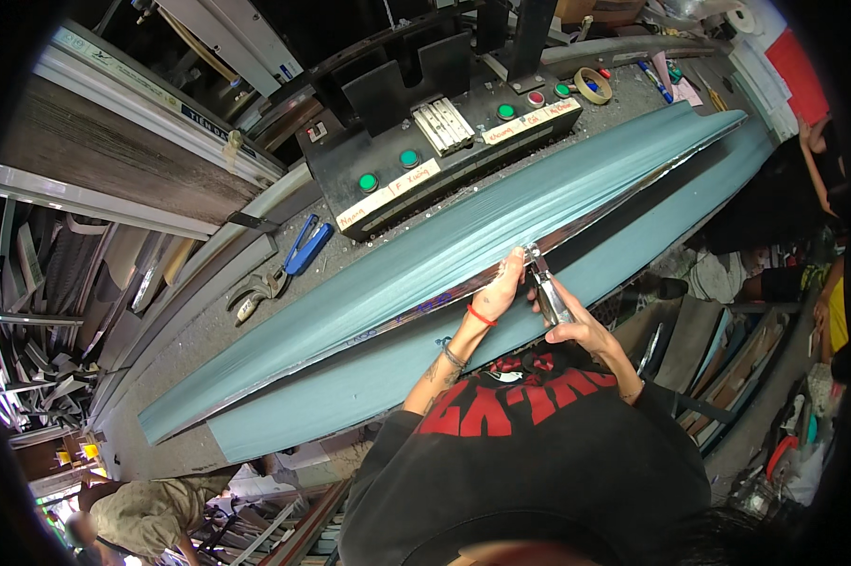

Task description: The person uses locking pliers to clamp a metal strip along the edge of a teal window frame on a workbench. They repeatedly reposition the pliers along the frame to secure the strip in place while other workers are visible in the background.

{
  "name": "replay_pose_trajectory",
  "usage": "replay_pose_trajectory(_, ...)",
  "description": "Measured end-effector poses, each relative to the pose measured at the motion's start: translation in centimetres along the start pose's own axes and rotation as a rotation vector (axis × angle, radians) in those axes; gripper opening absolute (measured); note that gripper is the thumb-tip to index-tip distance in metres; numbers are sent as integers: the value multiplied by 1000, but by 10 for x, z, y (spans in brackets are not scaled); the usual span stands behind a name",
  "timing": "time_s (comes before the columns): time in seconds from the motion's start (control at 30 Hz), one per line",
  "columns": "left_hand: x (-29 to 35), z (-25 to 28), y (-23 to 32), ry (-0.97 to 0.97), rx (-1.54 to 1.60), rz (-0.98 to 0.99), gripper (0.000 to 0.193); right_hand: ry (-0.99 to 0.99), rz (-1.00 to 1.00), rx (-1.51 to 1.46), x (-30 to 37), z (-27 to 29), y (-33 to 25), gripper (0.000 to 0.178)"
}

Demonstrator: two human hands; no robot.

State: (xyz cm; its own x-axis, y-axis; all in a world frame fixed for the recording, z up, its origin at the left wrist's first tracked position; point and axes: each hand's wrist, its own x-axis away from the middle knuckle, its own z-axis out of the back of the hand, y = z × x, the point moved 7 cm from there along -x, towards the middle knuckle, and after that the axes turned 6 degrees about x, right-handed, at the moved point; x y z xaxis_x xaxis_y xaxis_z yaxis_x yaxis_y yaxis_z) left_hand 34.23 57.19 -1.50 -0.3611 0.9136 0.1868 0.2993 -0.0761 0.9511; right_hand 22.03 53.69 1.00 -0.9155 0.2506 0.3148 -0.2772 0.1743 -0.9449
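A long teal bundle of thin, finely pleated material (444, 236) lies across the bench with a dark, marked edge facing me. My left hand (501, 288), a red cord at its wrist, grips that edge, thumb uppermost. Close beside it, my right hand (581, 325) is wrapped round a shiny metal plier-like tool (550, 297). The tool's head meets the edge right by my left fingertips; whether its jaws bite into the material I cannot tell. Below the bundle, nearer me, a flat teal strip (350, 406) runs alongside.
Behind the bundle stands a black control box (378, 203) with green and red buttons. Blue-handled cutters (303, 247) and curved-blade shears (260, 294) lie at left, a tape roll (592, 87) at far right. Other people are at lower left (152, 514) and far right (812, 170).
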Motion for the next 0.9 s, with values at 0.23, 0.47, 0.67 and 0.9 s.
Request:
replay_pose_trajectory(0.23,-4,6,-29,-29,77,-71,36,80,-33,21,1,1,-3,94)
replay_pose_trajectory(0.47,-17,16,-53,-58,343,-33,36,306,-134,24,4,3,4,49)
replay_pose_trajectory(0.67,2,-13,-8,-163,353,28,34,371,0,267,-6,2,21,19)
replay_pose_trajectory(0.9,-6,0,-19,5,208,21,39,359,49,401,-6,10,20,14)
